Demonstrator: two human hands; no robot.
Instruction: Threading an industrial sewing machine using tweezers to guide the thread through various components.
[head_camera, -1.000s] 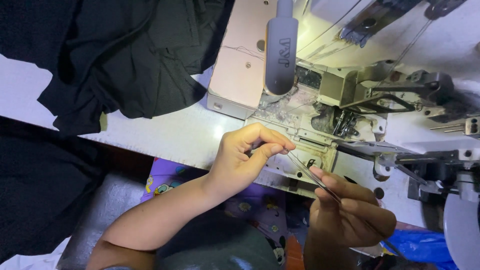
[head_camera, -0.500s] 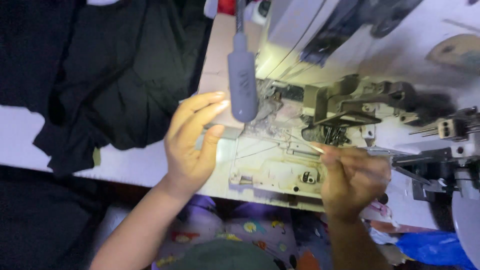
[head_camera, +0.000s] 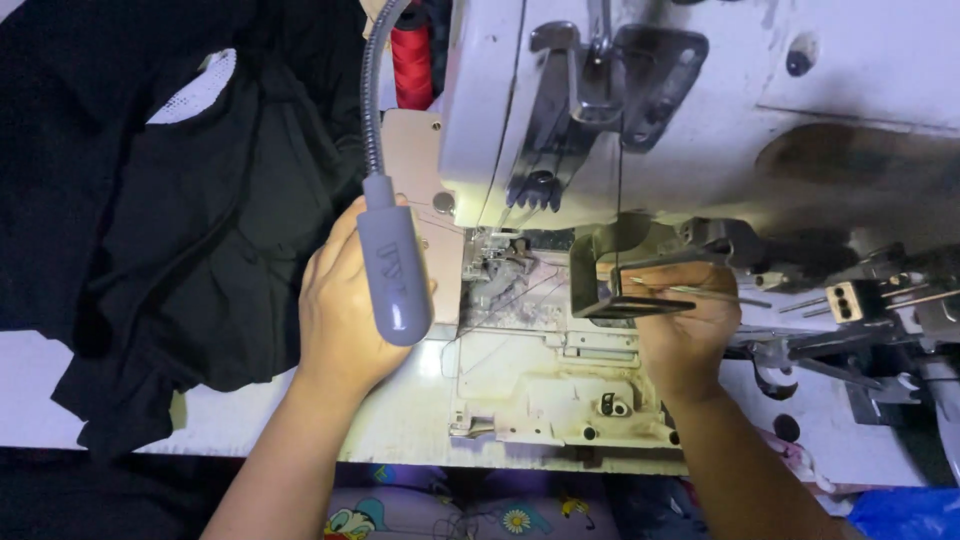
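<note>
I keep my left hand (head_camera: 345, 315) flat, fingers released, beside the sewing machine (head_camera: 560, 380); my right hand (head_camera: 685, 325) fingers pinch tweezers (head_camera: 700, 292) near the needles. Threading looks unfinished; black cloth (head_camera: 180, 250) waits left.

A white work table (head_camera: 250, 425) fills the lower part of the view, its front edge running across just above a dark gap. Its surface is brightly lit near the middle and falls into shadow toward the left. A heap of black fabric (head_camera: 170, 230) covers the table's left side and hangs over the edge. A grey gooseneck lamp (head_camera: 393, 265) bends down from the top and throws a pool of light on the table. A red thread spool (head_camera: 411, 62) stands behind it. Below the table edge lies a purple cloth with cartoon prints (head_camera: 450, 510), and a patch of blue plastic (head_camera: 905, 515) shows in the lower right corner.
</note>
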